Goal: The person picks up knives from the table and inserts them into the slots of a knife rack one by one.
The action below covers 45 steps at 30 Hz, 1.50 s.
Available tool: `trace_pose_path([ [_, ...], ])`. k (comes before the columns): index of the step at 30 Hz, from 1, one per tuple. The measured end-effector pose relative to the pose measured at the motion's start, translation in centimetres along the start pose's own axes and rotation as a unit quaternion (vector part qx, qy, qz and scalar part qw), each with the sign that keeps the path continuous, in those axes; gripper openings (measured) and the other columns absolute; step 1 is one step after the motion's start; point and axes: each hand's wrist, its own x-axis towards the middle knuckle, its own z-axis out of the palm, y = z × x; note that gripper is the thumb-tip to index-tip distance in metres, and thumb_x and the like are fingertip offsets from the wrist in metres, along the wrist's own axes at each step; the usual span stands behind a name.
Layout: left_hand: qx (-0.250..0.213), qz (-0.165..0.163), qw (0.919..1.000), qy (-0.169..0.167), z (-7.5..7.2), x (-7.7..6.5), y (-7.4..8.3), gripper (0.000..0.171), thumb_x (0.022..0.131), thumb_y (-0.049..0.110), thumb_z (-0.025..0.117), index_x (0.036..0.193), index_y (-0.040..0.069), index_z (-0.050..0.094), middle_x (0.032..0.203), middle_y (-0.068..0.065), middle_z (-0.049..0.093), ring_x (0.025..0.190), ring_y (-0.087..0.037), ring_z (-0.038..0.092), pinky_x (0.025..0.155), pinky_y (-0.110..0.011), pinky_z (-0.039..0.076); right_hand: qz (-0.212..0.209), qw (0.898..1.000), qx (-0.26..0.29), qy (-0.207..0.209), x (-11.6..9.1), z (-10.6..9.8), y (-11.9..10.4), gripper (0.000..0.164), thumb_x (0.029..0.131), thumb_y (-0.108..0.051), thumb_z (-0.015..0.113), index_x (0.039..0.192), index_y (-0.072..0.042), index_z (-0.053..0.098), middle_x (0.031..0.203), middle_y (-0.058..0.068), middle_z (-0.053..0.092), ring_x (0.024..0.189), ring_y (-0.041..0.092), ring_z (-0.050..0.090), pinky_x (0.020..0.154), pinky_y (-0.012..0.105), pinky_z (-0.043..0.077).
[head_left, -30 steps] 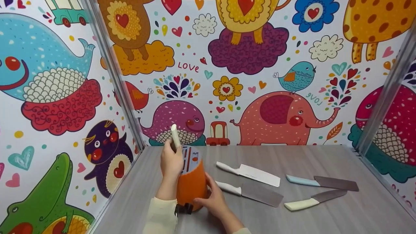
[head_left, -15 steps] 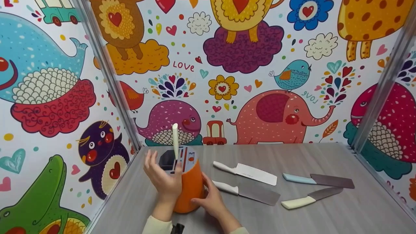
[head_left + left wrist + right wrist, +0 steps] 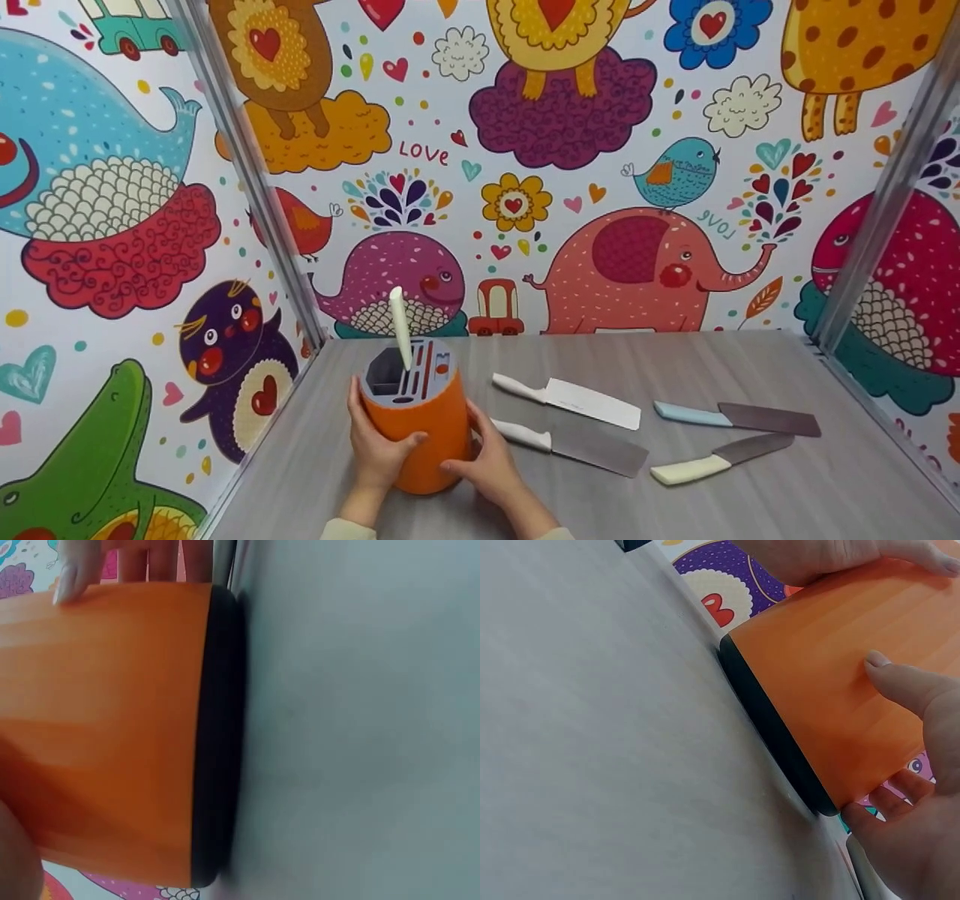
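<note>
An orange knife block (image 3: 431,439) with a grey slotted top stands upright on the table, its black base down on the surface in the left wrist view. One knife's cream handle (image 3: 403,330) rises from a slot; its blade is hidden inside. My left hand (image 3: 377,448) holds the block's left side, thumb across the front. On the other side my right hand (image 3: 491,466) grips it, with the thumb on the orange wall (image 3: 817,690) and the fingers wrapping behind.
Two white-handled cleavers, one upper (image 3: 592,403) and one lower (image 3: 600,448), lie right of the block. Farther right are a blue-handled knife (image 3: 769,418) and a cream-handled knife (image 3: 694,470), their blades overlapping in view. Cartoon-printed panels enclose the table (image 3: 570,510).
My left hand has let go of the cream knife handle, opened beside it, and come down to hold the block's left side. The right hand has stayed on the block.
</note>
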Motion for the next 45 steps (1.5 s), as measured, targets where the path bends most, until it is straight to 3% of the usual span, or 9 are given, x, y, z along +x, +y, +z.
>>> trace_pose_path([
  [6, -0.002, -0.017, 0.9998, -0.013, 0.0, 0.4, 0.2, 0.125, 0.059, 0.02, 0.096, 0.158, 0.026, 0.018, 0.153, -0.007, 0.044, 0.127, -0.017, 0.051, 0.106, -0.005, 0.033, 0.014, 1.0, -0.006, 0.001, 0.1, -0.2, -0.1, 0.103, 0.069, -0.034, 0.09, 0.154, -0.026, 0.032, 0.155, 0.003, 0.043, 0.142, 0.03, 0.042, 0.115, 0.05, 0.037],
  [11, 0.003, -0.051, 0.9986, -0.012, 0.0, 0.3, 1.1, 0.119, 0.06, 0.014, 0.095, 0.156, 0.019, 0.023, 0.151, -0.005, 0.046, 0.125, -0.016, 0.053, 0.103, -0.003, 0.033, 0.005, 1.0, -0.003, -0.003, -0.1, -0.2, 0.1, 0.1, 0.071, -0.033, 0.089, 0.154, -0.024, 0.033, 0.154, 0.003, 0.044, 0.141, 0.03, 0.043, 0.114, 0.051, 0.037],
  [15, 0.016, -0.05, 0.9986, -0.01, -0.2, 0.4, 1.1, 0.12, 0.058, 0.021, 0.095, 0.155, 0.012, 0.025, 0.15, -0.007, 0.047, 0.123, -0.015, 0.053, 0.104, -0.003, 0.032, -0.002, 1.0, 0.021, -0.005, -0.1, 0.0, -0.1, 0.097, 0.073, -0.027, 0.088, 0.153, -0.018, 0.034, 0.153, 0.007, 0.044, 0.14, 0.032, 0.043, 0.114, 0.051, 0.038],
  [23, 0.033, -0.043, 0.9985, -0.002, -0.4, 0.5, 0.7, 0.12, 0.057, 0.027, 0.096, 0.155, 0.017, 0.026, 0.148, -0.003, 0.048, 0.12, -0.01, 0.052, 0.102, -0.002, 0.032, 0.007, 1.0, 0.019, -0.002, -0.4, -1.0, -1.3, 0.096, 0.076, -0.025, 0.087, 0.154, -0.014, 0.032, 0.154, 0.013, 0.043, 0.14, 0.036, 0.043, 0.112, 0.054, 0.039],
  [29, 0.042, -0.049, 0.9979, 0.005, 0.0, 0.3, 0.5, 0.123, 0.054, 0.03, 0.097, 0.154, 0.013, 0.027, 0.148, -0.004, 0.049, 0.121, -0.011, 0.051, 0.102, -0.003, 0.031, -0.022, 1.0, -0.006, 0.002, -0.7, -5.9, -6.9, 0.079, 0.078, -0.023, 0.085, 0.146, -0.02, 0.044, 0.149, 0.008, 0.049, 0.14, 0.031, 0.044, 0.112, 0.054, 0.039],
  [34, 0.047, -0.049, 0.9977, 0.002, -0.2, 0.4, 0.4, 0.123, 0.056, 0.032, 0.096, 0.155, 0.02, 0.025, 0.15, -0.004, 0.047, 0.124, -0.014, 0.051, 0.103, -0.002, 0.029, -0.065, 0.986, -0.152, -0.01, -1.7, -10.4, -10.9, 0.065, 0.078, -0.03, 0.085, 0.136, -0.03, 0.054, 0.134, -0.008, 0.058, 0.127, 0.016, 0.054, 0.107, 0.042, 0.047],
  [39, 0.044, -0.048, 0.9978, 0.012, -0.6, 0.5, 0.3, 0.123, 0.054, 0.029, 0.096, 0.155, 0.02, 0.026, 0.148, -0.005, 0.048, 0.123, -0.016, 0.052, 0.102, -0.001, 0.029, -0.1, 0.945, -0.311, -0.004, -3.0, -15.0, -10.7, 0.066, 0.073, -0.019, 0.087, 0.132, -0.029, 0.058, 0.125, -0.009, 0.062, 0.119, 0.014, 0.059, 0.099, 0.043, 0.052],
  [42, 0.044, -0.049, 0.9978, 0.005, -0.5, 0.4, 0.3, 0.123, 0.054, 0.03, 0.097, 0.154, 0.016, 0.027, 0.147, -0.006, 0.049, 0.123, -0.016, 0.052, 0.102, -0.002, 0.03, -0.064, 0.934, -0.352, -0.001, -3.8, -18.3, -9.5, 0.065, 0.072, -0.015, 0.087, 0.13, -0.026, 0.06, 0.124, -0.006, 0.063, 0.118, 0.017, 0.06, 0.097, 0.047, 0.051],
  [45, 0.051, -0.054, 0.9973, 0.0, -0.2, 0.2, 0.3, 0.125, 0.053, 0.032, 0.097, 0.154, 0.013, 0.027, 0.147, -0.007, 0.05, 0.122, -0.017, 0.053, 0.101, -0.002, 0.03, -0.007, 0.933, -0.36, 0.0, -4.3, -21.6, -8.0, 0.061, 0.071, -0.009, 0.086, 0.125, -0.022, 0.063, 0.116, -0.003, 0.065, 0.112, 0.023, 0.062, 0.094, 0.049, 0.052],
])
